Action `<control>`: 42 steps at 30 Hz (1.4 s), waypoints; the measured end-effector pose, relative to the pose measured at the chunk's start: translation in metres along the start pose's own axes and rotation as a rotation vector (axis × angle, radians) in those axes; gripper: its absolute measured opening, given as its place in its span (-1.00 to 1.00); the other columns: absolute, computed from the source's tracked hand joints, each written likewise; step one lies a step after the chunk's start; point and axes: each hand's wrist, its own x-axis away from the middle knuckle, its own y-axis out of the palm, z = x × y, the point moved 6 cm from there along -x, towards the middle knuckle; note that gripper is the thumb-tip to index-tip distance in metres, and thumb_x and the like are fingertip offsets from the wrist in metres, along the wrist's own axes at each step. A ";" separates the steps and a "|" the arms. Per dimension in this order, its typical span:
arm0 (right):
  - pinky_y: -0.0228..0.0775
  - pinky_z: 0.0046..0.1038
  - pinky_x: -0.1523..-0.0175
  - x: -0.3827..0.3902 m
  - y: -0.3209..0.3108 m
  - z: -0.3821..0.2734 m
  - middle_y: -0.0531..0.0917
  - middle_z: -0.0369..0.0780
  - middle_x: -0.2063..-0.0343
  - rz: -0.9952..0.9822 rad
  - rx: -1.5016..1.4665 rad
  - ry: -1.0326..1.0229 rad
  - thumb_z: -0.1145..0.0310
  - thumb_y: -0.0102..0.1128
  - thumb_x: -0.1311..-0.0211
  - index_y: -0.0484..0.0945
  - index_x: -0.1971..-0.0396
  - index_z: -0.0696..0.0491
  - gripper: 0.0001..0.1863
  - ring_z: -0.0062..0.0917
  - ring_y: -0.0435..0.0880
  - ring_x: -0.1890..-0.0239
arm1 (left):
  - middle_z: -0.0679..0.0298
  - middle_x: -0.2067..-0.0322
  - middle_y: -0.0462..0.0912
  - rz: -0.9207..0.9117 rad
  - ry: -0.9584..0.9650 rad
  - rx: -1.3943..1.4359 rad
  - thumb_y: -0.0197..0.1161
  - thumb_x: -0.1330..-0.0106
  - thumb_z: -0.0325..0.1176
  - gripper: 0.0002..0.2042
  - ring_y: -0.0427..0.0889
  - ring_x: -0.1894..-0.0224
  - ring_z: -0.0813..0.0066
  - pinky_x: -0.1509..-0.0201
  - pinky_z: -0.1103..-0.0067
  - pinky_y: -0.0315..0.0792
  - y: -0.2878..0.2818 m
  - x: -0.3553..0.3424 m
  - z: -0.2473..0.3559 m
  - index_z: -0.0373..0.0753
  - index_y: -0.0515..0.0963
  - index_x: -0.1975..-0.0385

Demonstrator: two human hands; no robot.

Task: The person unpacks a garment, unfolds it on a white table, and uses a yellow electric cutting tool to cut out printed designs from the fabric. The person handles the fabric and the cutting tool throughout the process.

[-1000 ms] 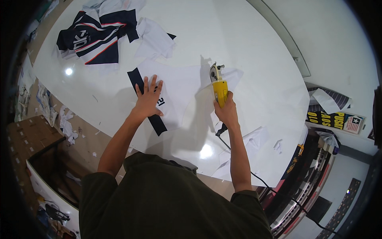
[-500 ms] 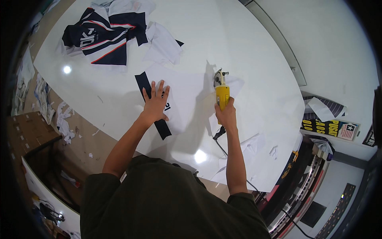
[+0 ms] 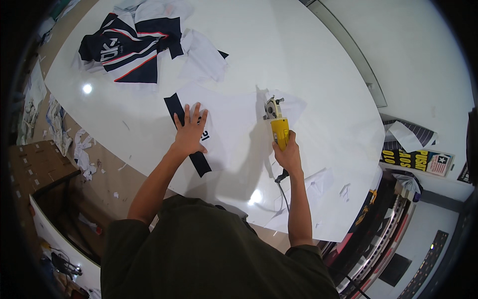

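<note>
My left hand (image 3: 190, 134) lies flat, fingers spread, on a white fabric piece (image 3: 231, 117) with dark printing partly under the palm. A navy strip (image 3: 200, 164) runs along the fabric's left edge, beneath that hand. In my right hand (image 3: 290, 154) is a yellow electric rotary fabric cutter (image 3: 280, 130), gripped by its body. Its round blade head points away from me, over the right part of the white fabric. A dark power cord (image 3: 285, 192) trails back from the cutter beside my right forearm.
Navy, white and red jersey pieces (image 3: 142, 70) lie heaped at the far left of the white table (image 3: 318, 124). White scraps (image 3: 318, 184) rest near its right front edge. On the left, a cardboard box (image 3: 40, 164) and fabric offcuts (image 3: 83, 154) are on the floor side.
The cutter and my right hand have shifted a little right and nearer to me, the cutter's head tilting left. My left hand, still flat on the fabric, appears slightly farther left.
</note>
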 end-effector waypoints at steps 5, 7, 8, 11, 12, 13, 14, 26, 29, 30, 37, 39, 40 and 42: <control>0.54 -0.03 -0.05 0.000 -0.002 0.009 0.64 0.32 0.11 -0.020 -0.010 -0.060 0.29 0.26 -0.29 0.18 -0.26 0.27 -0.33 0.24 0.66 0.06 | 0.00 -0.61 -0.30 -0.027 -0.032 0.012 0.76 0.36 -0.01 0.41 -0.40 -0.60 -0.33 -0.44 -0.43 -0.29 0.000 0.007 0.000 -0.17 -0.05 -0.58; 0.54 -0.02 -0.05 -0.001 -0.005 0.006 0.63 0.32 0.11 -0.027 -0.010 -0.059 0.28 0.27 -0.29 0.17 -0.26 0.28 -0.32 0.25 0.66 0.06 | -0.01 -0.60 -0.30 -0.022 -0.030 0.009 0.76 0.35 -0.01 0.40 -0.39 -0.60 -0.33 -0.43 -0.43 -0.26 -0.001 0.009 0.001 -0.17 -0.05 -0.58; 0.54 -0.02 -0.04 -0.002 -0.007 0.004 0.63 0.32 0.11 -0.030 -0.010 -0.058 0.28 0.27 -0.28 0.17 -0.26 0.28 -0.31 0.25 0.66 0.06 | -0.02 -0.60 -0.30 -0.024 -0.036 -0.002 0.75 0.33 0.00 0.39 -0.38 -0.60 -0.33 -0.43 -0.44 -0.24 -0.002 0.010 0.002 -0.18 -0.05 -0.58; 0.53 0.00 -0.04 -0.004 -0.010 0.000 0.62 0.33 0.10 -0.070 0.010 -0.024 0.26 0.28 -0.27 0.17 -0.27 0.28 -0.29 0.25 0.65 0.05 | -0.05 -0.60 -0.28 -0.023 -0.060 -0.052 0.72 0.24 0.04 0.34 -0.30 -0.59 -0.35 -0.41 -0.43 -0.14 -0.003 0.015 0.006 -0.21 -0.04 -0.57; 0.53 0.01 -0.04 -0.004 -0.010 0.001 0.62 0.33 0.09 -0.061 0.011 -0.029 0.26 0.29 -0.26 0.17 -0.27 0.27 -0.29 0.25 0.65 0.05 | -0.07 -0.59 -0.26 -0.019 -0.069 -0.077 0.69 0.19 0.06 0.30 -0.25 -0.58 -0.36 -0.41 -0.42 -0.09 0.000 0.017 0.008 -0.22 -0.02 -0.57; 0.53 0.01 -0.04 -0.004 -0.010 0.003 0.62 0.32 0.09 -0.053 0.011 -0.033 0.26 0.29 -0.26 0.17 -0.27 0.27 -0.29 0.25 0.65 0.04 | -0.09 -0.59 -0.24 -0.015 -0.078 -0.102 0.67 0.14 0.08 0.27 -0.19 -0.58 -0.37 -0.40 -0.41 -0.03 0.002 0.019 0.010 -0.23 -0.01 -0.56; 0.52 0.02 -0.04 -0.005 -0.010 0.005 0.62 0.32 0.09 -0.045 0.011 -0.037 0.26 0.30 -0.25 0.17 -0.27 0.26 -0.28 0.25 0.64 0.04 | -0.10 -0.58 -0.21 -0.038 -0.098 -0.116 0.62 0.07 0.10 0.23 -0.14 -0.56 -0.38 -0.40 -0.37 0.01 0.004 0.020 0.012 -0.23 -0.01 -0.56; 0.55 -0.03 -0.04 -0.028 -0.023 0.019 0.60 0.22 -0.02 -0.168 0.101 -0.126 0.25 0.28 -0.23 0.18 -0.31 0.22 -0.27 0.16 0.67 0.04 | -0.12 -0.56 -0.07 -0.036 -0.150 -0.143 0.52 -0.12 0.13 0.09 0.04 -0.53 -0.35 -0.40 -0.24 0.15 0.012 0.030 0.039 -0.16 0.01 -0.56; 0.56 -0.05 -0.05 -0.036 -0.027 0.020 0.60 0.19 -0.04 -0.189 0.132 -0.167 0.26 0.28 -0.23 0.21 -0.30 0.23 -0.29 0.14 0.67 0.04 | -0.01 -0.59 -0.22 -0.031 -0.109 -0.154 0.55 -0.05 0.14 0.17 -0.12 -0.57 -0.34 -0.42 -0.31 0.06 0.004 0.021 0.045 -0.05 -0.09 -0.59; 0.56 -0.05 -0.05 -0.039 -0.028 0.020 0.60 0.19 -0.04 -0.195 0.138 -0.180 0.26 0.28 -0.23 0.21 -0.30 0.23 -0.29 0.13 0.67 0.04 | 0.02 -0.60 -0.26 -0.069 -0.123 -0.149 0.58 -0.03 0.12 0.20 -0.17 -0.57 -0.34 -0.42 -0.35 0.03 0.005 0.018 0.044 -0.02 -0.10 -0.60; 0.56 -0.06 -0.01 -0.055 -0.028 0.013 0.61 0.16 -0.02 -0.238 0.127 -0.230 0.27 0.26 -0.23 0.21 -0.28 0.19 -0.32 0.12 0.68 0.08 | 0.02 -0.60 -0.31 -0.046 -0.125 -0.045 0.71 0.12 -0.07 0.26 -0.24 -0.58 -0.38 -0.39 -0.44 -0.03 0.013 0.019 0.043 -0.04 -0.05 -0.59; 0.56 -0.05 0.01 -0.058 -0.025 0.008 0.61 0.16 0.00 -0.239 0.114 -0.227 0.28 0.25 -0.23 0.20 -0.26 0.17 -0.34 0.13 0.68 0.10 | 0.03 -0.61 -0.31 -0.044 -0.127 -0.033 0.71 0.13 -0.09 0.26 -0.26 -0.58 -0.38 -0.40 -0.43 -0.04 0.014 0.018 0.042 -0.04 -0.05 -0.59; 0.56 -0.05 0.02 -0.060 -0.024 0.005 0.62 0.16 0.01 -0.240 0.112 -0.220 0.29 0.25 -0.23 0.20 -0.25 0.16 -0.35 0.13 0.68 0.10 | 0.03 -0.61 -0.31 -0.042 -0.129 -0.027 0.72 0.14 -0.10 0.27 -0.27 -0.58 -0.38 -0.40 -0.43 -0.04 0.015 0.019 0.042 -0.05 -0.05 -0.59; 0.56 -0.03 0.03 -0.061 -0.020 0.001 0.62 0.16 0.03 -0.230 0.112 -0.220 0.29 0.25 -0.24 0.20 -0.23 0.15 -0.37 0.14 0.67 0.12 | 0.02 -0.61 -0.31 -0.034 -0.126 -0.010 0.72 0.15 -0.12 0.27 -0.28 -0.58 -0.39 -0.41 -0.42 -0.04 0.016 0.018 0.042 -0.05 -0.05 -0.58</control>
